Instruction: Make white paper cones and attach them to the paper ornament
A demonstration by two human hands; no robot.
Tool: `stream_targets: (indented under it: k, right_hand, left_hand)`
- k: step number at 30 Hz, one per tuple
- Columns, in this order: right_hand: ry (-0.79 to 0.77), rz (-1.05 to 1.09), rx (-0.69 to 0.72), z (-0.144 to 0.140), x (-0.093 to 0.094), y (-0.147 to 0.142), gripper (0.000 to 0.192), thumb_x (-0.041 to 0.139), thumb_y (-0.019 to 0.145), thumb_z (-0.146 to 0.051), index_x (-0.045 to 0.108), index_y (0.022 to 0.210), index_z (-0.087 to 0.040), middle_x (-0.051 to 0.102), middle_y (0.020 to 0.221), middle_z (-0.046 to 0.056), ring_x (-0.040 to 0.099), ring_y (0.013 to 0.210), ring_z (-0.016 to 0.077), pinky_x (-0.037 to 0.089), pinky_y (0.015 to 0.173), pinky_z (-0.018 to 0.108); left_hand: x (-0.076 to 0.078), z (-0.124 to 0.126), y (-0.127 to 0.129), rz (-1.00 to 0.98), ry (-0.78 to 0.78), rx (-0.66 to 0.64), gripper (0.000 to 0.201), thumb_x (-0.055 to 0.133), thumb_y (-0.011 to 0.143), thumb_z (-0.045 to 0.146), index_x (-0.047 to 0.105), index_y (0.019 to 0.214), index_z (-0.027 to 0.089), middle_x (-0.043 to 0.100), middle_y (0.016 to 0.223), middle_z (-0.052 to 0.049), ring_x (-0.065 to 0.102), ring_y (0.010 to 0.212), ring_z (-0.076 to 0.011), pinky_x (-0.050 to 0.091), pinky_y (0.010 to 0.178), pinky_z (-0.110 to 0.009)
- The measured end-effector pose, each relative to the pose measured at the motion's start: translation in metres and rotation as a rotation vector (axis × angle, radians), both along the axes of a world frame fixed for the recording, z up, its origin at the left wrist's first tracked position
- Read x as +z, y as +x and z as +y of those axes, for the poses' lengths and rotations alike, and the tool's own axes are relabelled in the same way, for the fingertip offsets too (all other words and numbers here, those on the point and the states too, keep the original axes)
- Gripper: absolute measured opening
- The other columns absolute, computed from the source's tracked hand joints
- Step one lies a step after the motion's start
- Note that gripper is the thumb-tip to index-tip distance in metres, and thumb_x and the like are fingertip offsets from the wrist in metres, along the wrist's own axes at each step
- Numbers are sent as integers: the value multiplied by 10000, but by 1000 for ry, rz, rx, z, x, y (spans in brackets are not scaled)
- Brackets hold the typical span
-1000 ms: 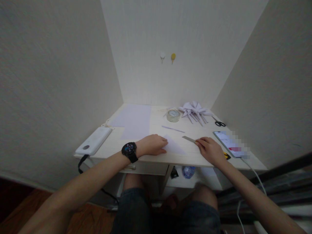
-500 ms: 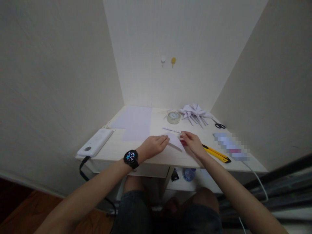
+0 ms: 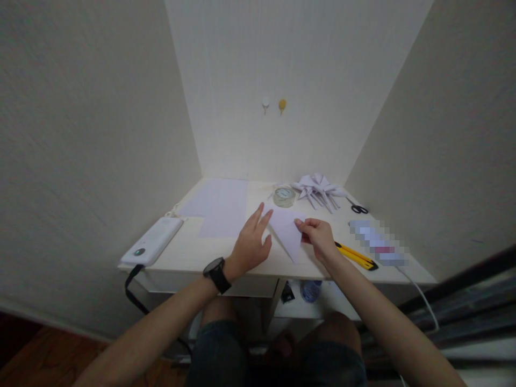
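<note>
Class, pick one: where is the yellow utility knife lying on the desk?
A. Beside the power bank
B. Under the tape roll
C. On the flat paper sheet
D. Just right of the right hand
D: the yellow utility knife lies on the desk just beyond the right hand.

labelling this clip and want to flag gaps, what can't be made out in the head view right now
- Phone, head view: the screen is pixelated, nothing readable.
- Triangular paper: the right hand covers its right edge, so the grip there is unclear.
- Watch on the left hand: face turned away.
- Bottle under the desk: mostly hidden by the desk edge.
- Scissors: too small for detail.
</note>
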State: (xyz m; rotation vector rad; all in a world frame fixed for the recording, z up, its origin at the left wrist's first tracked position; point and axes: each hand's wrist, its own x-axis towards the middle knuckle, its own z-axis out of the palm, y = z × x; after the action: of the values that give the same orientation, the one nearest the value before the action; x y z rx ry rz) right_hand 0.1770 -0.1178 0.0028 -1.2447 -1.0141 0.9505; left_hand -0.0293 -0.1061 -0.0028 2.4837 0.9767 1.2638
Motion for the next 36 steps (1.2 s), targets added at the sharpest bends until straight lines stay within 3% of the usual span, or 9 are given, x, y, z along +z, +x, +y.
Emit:
stream_targets:
  k: [4,6,9,12,16,20,27,33,36]
  right_hand:
    - [177,-412,-160,-3,5,-8,408,675,724,-565,570,569,-202,545,486,-18,481,476,138,359,489,257]
    - [247,-679,-250,-7,9,-15,346,613,805,-477,607,603,-196,600,527,10,518,499,152,328,516,263]
    - [334,-1010,-290,-14,12,-24,281,539,876,-360,665,695,-186,686,617,61,600,551,184,321,550,275]
    - [424,-1178,-230,-20,13,-28,245,524,900,-319,716,830,-184,749,738,85,671,642,213,351,577,279]
    - [491,-1259,-205,-24,13,-27,265,485,923,-279,734,933,-188,777,846,97,700,718,220,391,606,281]
    - [467,-1270,-232,-21,10,-24,265,476,925,-236,735,910,-181,779,853,100,706,724,221,400,618,287]
    - [368,-1275,-306,-18,7,-21,270,507,937,-336,680,806,-176,731,696,95,660,600,211,317,552,283]
    - [322,-1075,-298,-14,16,-15,370,631,846,-498,597,618,-209,640,563,37,575,526,179,306,550,274]
    - [313,-862,-214,-12,22,-11,432,606,843,-535,577,560,-210,584,506,5,521,495,153,331,538,269]
  left_hand:
    - [6,-5,27,-373,-654,-67,925,706,827,338,158,1556,181,342,1543,-251,588,1227,-308,519,991,-461]
    - [14,-8,36,-482,-833,-82,1003,745,807,403,108,1563,232,319,1549,-253,626,1157,-286,542,939,-426]
    - [28,-10,43,-553,-959,-81,930,685,846,510,95,1548,358,357,1531,-198,604,1174,-281,572,831,-392]
    - [37,-8,44,-579,-968,-106,794,602,900,535,135,1527,396,456,1442,-159,612,1148,-254,573,804,-365]
    - [38,-5,45,-577,-879,-49,761,648,877,504,230,1499,368,394,1474,-168,584,1178,-266,576,784,-336]
    - [32,-3,48,-565,-789,9,802,684,851,493,246,1502,328,377,1480,-184,501,1277,-305,573,801,-333]
    - [29,-2,51,-621,-877,-100,842,671,868,462,134,1513,397,418,1470,-132,604,1166,-253,585,804,-328]
    - [28,5,46,-683,-908,-224,784,630,911,410,141,1522,372,474,1436,-145,644,1098,-231,590,843,-383]
    - [26,11,42,-606,-831,-200,738,557,953,417,119,1542,343,507,1414,-144,616,1162,-243,582,880,-408]
